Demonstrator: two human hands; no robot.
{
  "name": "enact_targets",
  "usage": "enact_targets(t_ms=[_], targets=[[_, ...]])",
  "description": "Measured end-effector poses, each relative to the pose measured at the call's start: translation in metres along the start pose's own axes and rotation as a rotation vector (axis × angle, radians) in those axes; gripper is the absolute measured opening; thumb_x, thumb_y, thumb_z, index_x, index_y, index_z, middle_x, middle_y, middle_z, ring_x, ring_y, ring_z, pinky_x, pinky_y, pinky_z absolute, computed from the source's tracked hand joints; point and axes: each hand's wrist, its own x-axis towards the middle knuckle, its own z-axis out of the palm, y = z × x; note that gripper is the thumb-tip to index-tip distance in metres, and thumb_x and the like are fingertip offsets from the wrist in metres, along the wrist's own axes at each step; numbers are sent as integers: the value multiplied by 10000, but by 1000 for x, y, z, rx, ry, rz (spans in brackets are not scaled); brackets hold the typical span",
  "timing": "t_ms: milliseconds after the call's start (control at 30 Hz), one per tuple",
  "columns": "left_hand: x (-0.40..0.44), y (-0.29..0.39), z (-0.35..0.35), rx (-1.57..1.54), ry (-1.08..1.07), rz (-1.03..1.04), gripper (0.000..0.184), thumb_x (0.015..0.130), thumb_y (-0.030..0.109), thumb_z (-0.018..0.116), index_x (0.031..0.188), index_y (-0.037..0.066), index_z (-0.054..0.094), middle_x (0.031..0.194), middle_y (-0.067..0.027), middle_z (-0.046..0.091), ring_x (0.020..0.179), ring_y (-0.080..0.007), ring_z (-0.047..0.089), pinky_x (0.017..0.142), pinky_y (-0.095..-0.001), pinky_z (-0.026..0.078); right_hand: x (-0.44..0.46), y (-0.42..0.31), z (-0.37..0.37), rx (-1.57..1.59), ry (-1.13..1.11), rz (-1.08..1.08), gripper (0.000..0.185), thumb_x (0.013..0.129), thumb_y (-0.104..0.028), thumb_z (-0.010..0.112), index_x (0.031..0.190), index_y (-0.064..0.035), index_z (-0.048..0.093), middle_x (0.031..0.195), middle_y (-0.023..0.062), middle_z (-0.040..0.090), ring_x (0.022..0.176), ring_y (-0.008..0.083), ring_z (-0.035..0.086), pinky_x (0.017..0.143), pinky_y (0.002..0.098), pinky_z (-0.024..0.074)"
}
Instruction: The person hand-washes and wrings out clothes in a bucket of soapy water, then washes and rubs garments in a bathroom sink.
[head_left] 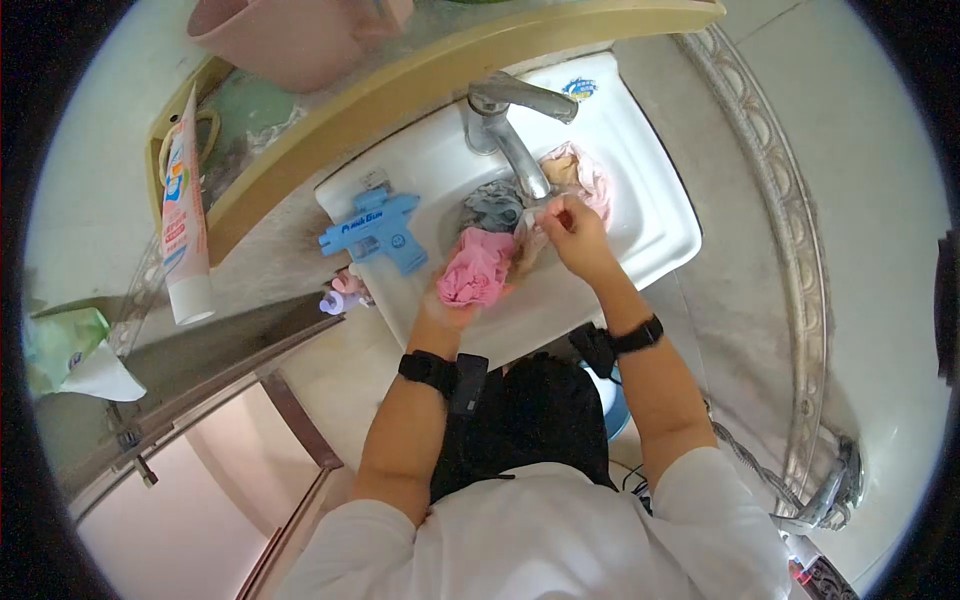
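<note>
My left hand point(455, 312) is under a bunched pink cloth point(478, 268) over the near left side of the white sink point(640, 262). The cloth hides most of its fingers, and it is holding the cloth from below. My right hand point(580, 238) is closed, its fingers curled in just below the spout of the metal faucet point(522, 160). Pale, wet-looking material point(530, 238) lies at its fingertips; whether the fingers grip it is unclear. In the basin, a dark grey cloth point(490, 206) lies left of the spout and a pale pink and beige cloth point(582, 178) behind my right hand.
A blue toy gun point(378, 232) rests on the sink's left rim. Behind the sink runs a yellowish shelf edge point(430, 75), with a pink container point(290, 40) and a tube point(185, 215) on the left. A shower head point(830, 490) is at lower right, a blue basin point(616, 408) below.
</note>
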Motion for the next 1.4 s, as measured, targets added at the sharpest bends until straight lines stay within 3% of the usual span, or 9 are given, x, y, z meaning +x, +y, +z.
enact_targets(t_ms=[167,333,433,633,900,1000,1067,1267,1400], targets=[[45,-17,-10,-262,-129,-184,491,846,283,497,1287,87,407,1224,-151,500,1043,-289,541,881,-429,452,-49,-32,15,363,-151,-520,53,811,-42,583,811,-44,531,764,20,566,733,109,549,677,245,447],[33,-13,12,-92,-225,-155,493,782,108,555,1256,73,424,1111,-137,551,931,-268,582,743,-404,504,-33,-8,3,695,-370,-143,140,857,-161,589,894,-31,553,843,14,575,767,101,530,695,241,443],[32,-5,11,-13,-319,-268,573,754,84,559,1298,76,381,1150,-141,524,922,-262,583,724,-381,511,7,21,9,426,140,-182,210,864,-224,584,962,-39,562,857,21,593,763,116,557,697,255,457],[27,2,36,279,-233,-318,629,749,116,561,1340,165,349,1201,-101,502,926,-263,583,700,-420,514,16,16,5,1225,-476,496,333,766,-150,686,1026,10,553,898,42,614,792,130,587,677,265,482],[55,-15,0,95,159,-390,500,847,482,485,1237,173,448,1148,-103,549,939,-286,574,796,-500,462,-27,-11,38,21,142,-604,300,634,-145,725,869,-90,546,853,88,604,858,244,587,737,332,466],[92,-49,-43,-275,-441,-425,393,864,441,483,1141,163,507,1073,-85,570,908,-266,579,806,-439,474,-48,-42,56,-130,237,-591,267,621,-196,723,795,-74,560,817,126,595,796,304,593,684,352,473],[92,-65,-42,-104,94,-16,237,886,349,455,944,140,551,771,-56,590,740,-251,597,650,-388,499,-24,-29,68,-118,408,-596,208,644,-197,698,727,-59,567,759,138,588,709,329,592,612,369,474],[43,-35,28,406,132,-302,114,844,184,498,949,191,541,804,-33,582,721,-176,579,517,-356,457,46,56,50,286,214,92,218,669,-148,671,849,-44,604,825,94,613,732,181,596,617,322,473],[59,-34,-2,388,151,-43,109,846,196,496,940,180,547,899,-53,604,727,-177,573,493,-342,432,14,34,27,982,-13,295,248,710,-140,651,933,-58,583,925,96,605,818,178,586,653,309,459]])
